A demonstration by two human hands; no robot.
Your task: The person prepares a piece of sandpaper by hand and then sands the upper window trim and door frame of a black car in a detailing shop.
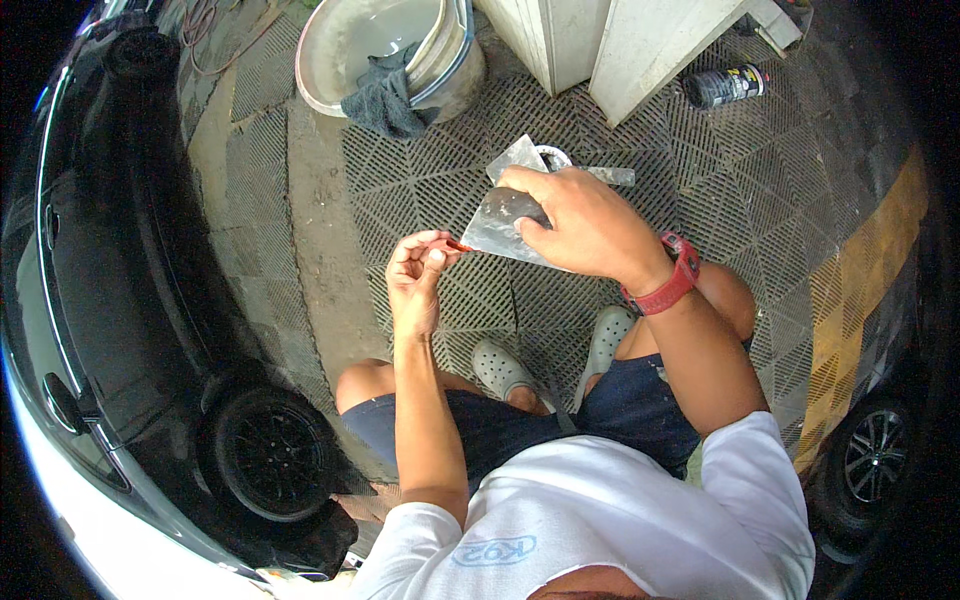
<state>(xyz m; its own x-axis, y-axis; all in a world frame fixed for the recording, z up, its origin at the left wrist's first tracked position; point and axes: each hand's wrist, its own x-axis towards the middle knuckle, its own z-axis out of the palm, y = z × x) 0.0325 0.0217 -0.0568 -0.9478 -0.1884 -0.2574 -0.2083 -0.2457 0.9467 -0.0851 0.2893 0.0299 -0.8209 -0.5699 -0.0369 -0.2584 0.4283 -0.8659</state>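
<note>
My left hand (pixel 412 275) pinches a small red piece (pixel 450 245) between thumb and fingers; its exact kind is too small to make out. The piece meets the left corner of a flat grey metal spreader (pixel 495 232). Its other side is gripped by my right hand (pixel 580 220), thumb on the dark upper part and fingers over the far edge. Just beyond, a second pale flat plate (pixel 517 157) shows beside a round white-rimmed item (pixel 553 157), both partly hidden by my right hand. A narrow metal strip (pixel 612 177) sticks out to the right.
A large tub (pixel 310 75) of cloudy water with a dark grey cloth (pixel 385 100) over its rim stands far left. White panels (pixel 640 50) and a black can (pixel 725 87) lie beyond. Dark cars (pixel 130 250) flank me on ribbed floor mats (pixel 450 320).
</note>
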